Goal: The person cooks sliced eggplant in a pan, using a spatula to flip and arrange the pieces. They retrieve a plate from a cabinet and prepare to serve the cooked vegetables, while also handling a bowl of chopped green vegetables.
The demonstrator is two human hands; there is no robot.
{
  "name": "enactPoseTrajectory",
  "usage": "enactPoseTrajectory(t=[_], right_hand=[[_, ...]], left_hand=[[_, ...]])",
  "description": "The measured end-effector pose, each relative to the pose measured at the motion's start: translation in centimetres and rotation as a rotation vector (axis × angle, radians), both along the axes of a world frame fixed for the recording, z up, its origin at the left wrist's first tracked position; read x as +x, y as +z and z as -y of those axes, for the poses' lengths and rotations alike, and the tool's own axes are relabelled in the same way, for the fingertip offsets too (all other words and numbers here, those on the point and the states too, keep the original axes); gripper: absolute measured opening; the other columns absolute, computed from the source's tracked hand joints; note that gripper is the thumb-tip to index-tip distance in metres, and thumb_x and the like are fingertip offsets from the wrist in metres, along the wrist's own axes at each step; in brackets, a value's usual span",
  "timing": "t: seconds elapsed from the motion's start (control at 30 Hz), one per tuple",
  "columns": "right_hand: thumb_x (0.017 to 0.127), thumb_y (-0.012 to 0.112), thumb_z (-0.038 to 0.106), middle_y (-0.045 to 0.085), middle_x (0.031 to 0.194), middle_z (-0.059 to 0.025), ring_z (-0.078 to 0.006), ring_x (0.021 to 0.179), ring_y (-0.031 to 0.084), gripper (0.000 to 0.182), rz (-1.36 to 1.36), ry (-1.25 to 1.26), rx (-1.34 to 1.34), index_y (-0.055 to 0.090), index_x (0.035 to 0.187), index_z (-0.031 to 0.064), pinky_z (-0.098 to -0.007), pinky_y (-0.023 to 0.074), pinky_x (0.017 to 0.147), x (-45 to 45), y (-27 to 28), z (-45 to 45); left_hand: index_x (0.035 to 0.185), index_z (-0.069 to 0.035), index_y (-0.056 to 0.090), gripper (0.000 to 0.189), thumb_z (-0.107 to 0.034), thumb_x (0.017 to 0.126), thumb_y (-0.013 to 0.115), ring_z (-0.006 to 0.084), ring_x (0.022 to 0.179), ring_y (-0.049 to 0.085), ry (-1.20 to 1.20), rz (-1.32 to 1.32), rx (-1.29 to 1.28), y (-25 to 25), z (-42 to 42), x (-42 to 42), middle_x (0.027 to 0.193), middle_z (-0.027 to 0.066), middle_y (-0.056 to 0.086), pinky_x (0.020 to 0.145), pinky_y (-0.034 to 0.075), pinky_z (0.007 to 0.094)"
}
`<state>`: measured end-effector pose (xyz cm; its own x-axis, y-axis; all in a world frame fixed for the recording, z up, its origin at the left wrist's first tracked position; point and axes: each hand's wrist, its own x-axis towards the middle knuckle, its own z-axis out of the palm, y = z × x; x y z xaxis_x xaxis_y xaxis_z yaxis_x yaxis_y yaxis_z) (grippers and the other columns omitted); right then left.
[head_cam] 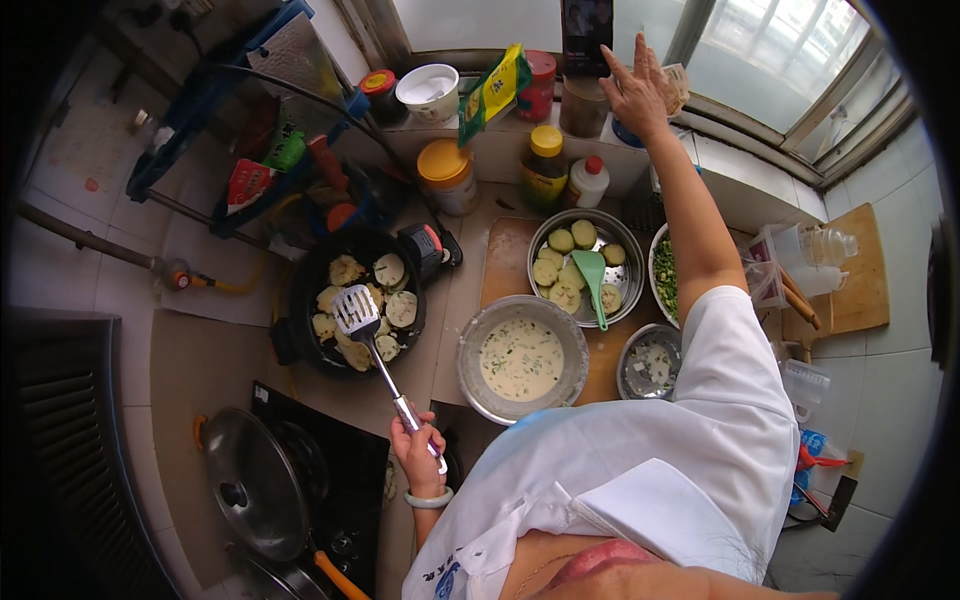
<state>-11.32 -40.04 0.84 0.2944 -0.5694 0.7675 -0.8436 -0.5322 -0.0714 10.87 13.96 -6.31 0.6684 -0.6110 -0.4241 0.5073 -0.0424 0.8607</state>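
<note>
My left hand [420, 451] is closed around the handle of a slotted metal spatula [355, 309], whose head lies over battered slices in a black electric pan [300, 319]. My right hand [637, 94] reaches up to the window ledge, fingers spread, beside an upright smartphone [587, 37]; whether a fingertip touches it I cannot tell. A metal bowl of pale batter with green bits [523, 360] sits in front of me. Behind it, a steel dish [636, 289] holds sliced vegetable rounds [564, 296] and a green plastic spoon [591, 277].
Chopped greens [665, 277] fill a bowl at right, near a small metal bowl [649, 361]. Sauce bottles [544, 169] and an orange-lidded tub [448, 176] stand behind. A glass lid [255, 484] rests by the black hob at lower left; a wooden board [862, 277] leans at right.
</note>
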Motion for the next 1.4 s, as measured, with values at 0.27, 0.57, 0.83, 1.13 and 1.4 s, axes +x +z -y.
enactPoseTrajectory(t=[0.27, 0.57, 0.83, 1.13, 1.4], right_hand=[[0.085, 0.049, 0.043, 0.001, 0.151, -0.0085, -0.036, 0.136, 0.011, 0.053, -0.11, -0.127, 0.021, 0.032, 0.136, 0.0418, -0.0526, 0.0118, 0.106, 1.1, 1.1, 1.4], [0.084, 0.055, 0.035, 0.011, 0.148, -0.0183, -0.0373, 0.133, 0.019, 0.056, 0.179, 0.064, 0.005, 0.039, 0.136, 0.0216, -0.0463, 0.0163, 0.106, 1.0, -0.2, -2.9], [0.078, 0.062, 0.025, 0.023, 0.143, -0.0222, -0.04, 0.129, 0.027, 0.053, 0.089, 0.116, 0.089, 0.048, 0.128, 0.0134, -0.0475, 0.0264, 0.1, 0.6, -1.9, -9.5], [0.091, 0.051, 0.008, 0.06, 0.105, -0.0052, -0.0102, 0.094, 0.055, 0.029, 0.654, 0.783, 1.11, 0.051, 0.119, 0.0004, -0.0239, 0.0451, 0.08, 7.2, -4.9, -22.9], [0.092, 0.049, 0.022, 0.063, 0.087, -0.0152, -0.0206, 0.071, 0.062, 0.047, 0.106, 1.107, 1.758, 0.034, 0.13, -0.0013, -0.0321, 0.0487, 0.065, 15.5, -5.9, -42.5]], left_hand=[[0.116, -0.002, 0.042, 0.037, 0.003, 0.079, 0.048, 0.0085, 0.05, 0.046, -0.001, -0.018, -0.005, -0.1, -0.1, 0.3, 0.09, 0.0096, 0.055, 0.04, 0.036, 0.0197], [0.119, -0.002, 0.04, 0.042, 0.004, 0.078, 0.047, 0.009, 0.05, 0.045, -0.018, -0.03, -0.011, -0.4, -0.2, 0.6, 0.091, 0.0109, 0.054, 0.04, 0.036, 0.0197], [0.118, -0.001, 0.04, 0.041, 0.004, 0.078, 0.047, 0.0092, 0.05, 0.045, -0.079, -0.05, -0.033, 0.2, 0.5, 1.0, 0.091, 0.0113, 0.054, 0.041, 0.036, 0.02], [0.118, -0.002, 0.043, 0.038, 0.001, 0.08, 0.047, 0.0087, 0.052, 0.047, -0.135, -0.029, -0.06, -0.9, -0.3, 1.0, 0.092, 0.0111, 0.053, 0.041, 0.036, 0.0194], [0.12, -0.002, 0.034, 0.041, -0.006, 0.085, 0.054, 0.0087, 0.061, 0.05, -0.246, 0.16, -0.074, -2.7, -1.5, 0.2, 0.09, 0.0056, 0.053, 0.052, 0.041, 0.0206]])
